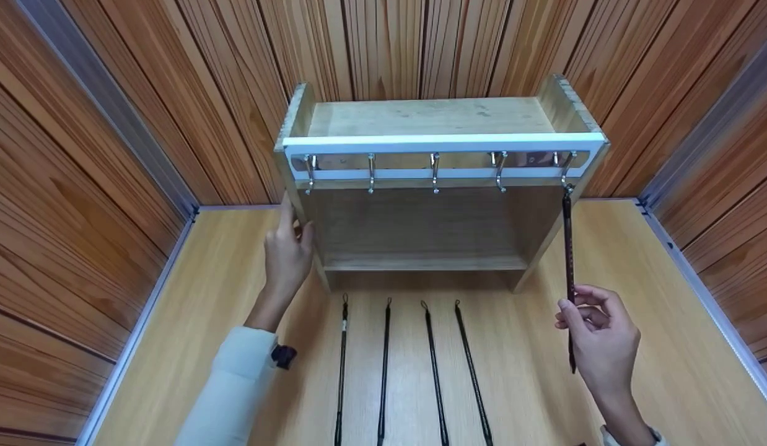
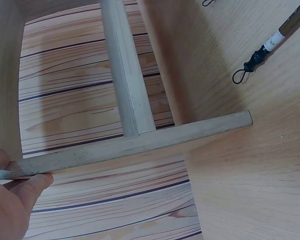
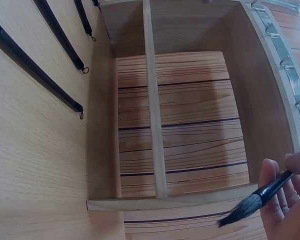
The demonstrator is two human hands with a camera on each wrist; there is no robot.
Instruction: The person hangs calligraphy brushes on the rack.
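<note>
My left hand (image 1: 287,255) grips the left side panel of the wooden shelf (image 1: 420,270), its thumb on the near edge, as the left wrist view also shows. On the right, my right hand (image 1: 606,337) pinches a dark ink brush (image 1: 568,248) near its bristle end. That brush hangs upright, bristles (image 3: 245,209) down, its upper end right at the rightmost silver hook (image 1: 567,168). Thumb and fingers meet around its lower handle. A white hook rail (image 1: 359,147) with several double hooks runs along the shelf's upper front.
Several more brushes (image 1: 342,371) lie in a row on the wooden table (image 1: 520,384), loops toward the shelf. Wood-plank walls (image 1: 383,49) stand behind and at both sides, with grey metal strips (image 1: 142,297) along the table's edges.
</note>
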